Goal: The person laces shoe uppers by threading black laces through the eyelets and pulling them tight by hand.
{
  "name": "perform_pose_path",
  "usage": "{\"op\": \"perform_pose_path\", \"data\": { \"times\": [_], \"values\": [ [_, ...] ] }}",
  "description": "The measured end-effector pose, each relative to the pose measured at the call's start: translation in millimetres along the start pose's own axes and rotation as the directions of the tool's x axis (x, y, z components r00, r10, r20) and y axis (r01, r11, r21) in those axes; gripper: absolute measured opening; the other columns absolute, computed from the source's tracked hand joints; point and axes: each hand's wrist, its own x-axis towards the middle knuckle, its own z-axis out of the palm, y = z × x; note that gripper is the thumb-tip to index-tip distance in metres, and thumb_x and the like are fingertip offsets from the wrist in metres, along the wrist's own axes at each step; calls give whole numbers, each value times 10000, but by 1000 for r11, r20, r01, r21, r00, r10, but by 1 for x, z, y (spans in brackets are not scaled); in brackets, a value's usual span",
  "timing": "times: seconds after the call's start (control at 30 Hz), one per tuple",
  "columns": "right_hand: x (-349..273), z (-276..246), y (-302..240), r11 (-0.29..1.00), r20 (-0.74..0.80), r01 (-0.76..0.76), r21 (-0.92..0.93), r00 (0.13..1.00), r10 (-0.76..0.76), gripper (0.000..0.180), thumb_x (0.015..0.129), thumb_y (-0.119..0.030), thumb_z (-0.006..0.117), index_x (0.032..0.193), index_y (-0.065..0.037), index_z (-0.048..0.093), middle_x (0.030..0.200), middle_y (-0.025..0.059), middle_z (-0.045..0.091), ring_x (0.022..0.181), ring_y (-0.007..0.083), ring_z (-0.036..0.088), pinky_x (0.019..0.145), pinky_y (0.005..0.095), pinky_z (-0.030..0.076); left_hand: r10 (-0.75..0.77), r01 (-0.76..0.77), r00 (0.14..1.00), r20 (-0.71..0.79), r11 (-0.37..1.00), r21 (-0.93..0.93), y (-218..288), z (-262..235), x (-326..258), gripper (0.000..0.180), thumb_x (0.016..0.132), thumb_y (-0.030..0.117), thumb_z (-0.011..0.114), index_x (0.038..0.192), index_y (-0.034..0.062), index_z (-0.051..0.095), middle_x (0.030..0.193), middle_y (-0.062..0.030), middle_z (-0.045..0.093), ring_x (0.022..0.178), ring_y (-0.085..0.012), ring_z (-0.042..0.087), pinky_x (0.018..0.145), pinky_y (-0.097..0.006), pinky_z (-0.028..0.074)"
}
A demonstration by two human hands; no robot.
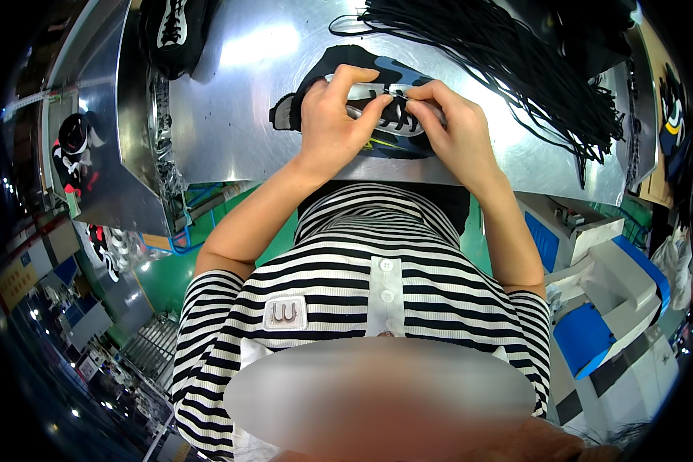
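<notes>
A black and grey shoe (353, 60) with yellow-green accents lies sideways on the metal worktable, in front of my body. Its collar end points left. Black shoelace (399, 120) crosses its pale eyelet strip. My left hand (333, 117) is closed around the collar side, with its thumb laid over the lacing area and its index finger bent above. At the eyelets, my right hand (456, 123) has thumb and index finger pinched together on the lace. The fingertips of both hands are nearly touching. What lies under my left palm is hidden.
A thick bundle of loose black laces (508, 69) spreads across the back right of the metal worktable (223, 115). Another black shoe (175, 35) sits at the back left. Shoes in several colours (73, 146) stand beyond the left edge. A blue and grey bin (585, 335) is at lower right.
</notes>
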Motion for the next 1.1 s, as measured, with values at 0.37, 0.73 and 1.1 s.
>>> {"op": "perform_pose_path", "data": {
  "times": [0.37, 0.73, 1.1],
  "values": [
    [8, -2, -5, 997, 81, -61, -35, 995, 64, 137, 904, -135, 651, 968, -14, 639, 835, 149, 709, 728, 313, 690, 647, 364, 533, -51, 55, 996, 70, 997, -53, 5, -3, 0, 258, 825, 33, 730, 1062, -3, 635, 947, -83, 697, 789, -131, 638, 693, -261, 498],
    [23, -18, -16, 967, 121, 75, -245, 992, -46, 232, 921, -223, 624, 1068, -43, 621, 781, 122, 699, 762, 342, 679, 655, 416, 517, -68, 108, 980, 185, 971, -214, -2, -8, 7, 323, 874, -41, 627, 1185, 3, 552, 1034, -47, 639, 857, -82, 617, 755, -233, 509],
    [9, 21, 22, 971, -341, -163, 175, 915, 215, 199, 893, -180, 688, 1063, -76, 689, 780, 75, 691, 620, 137, 634, 598, 249, 474, -217, 538, 795, 567, 684, -493, 10, -33, 27, 365, 871, -9, 681, 1215, 24, 564, 1016, -62, 672, 934, -108, 668, 864, -230, 503]
  ]
}}
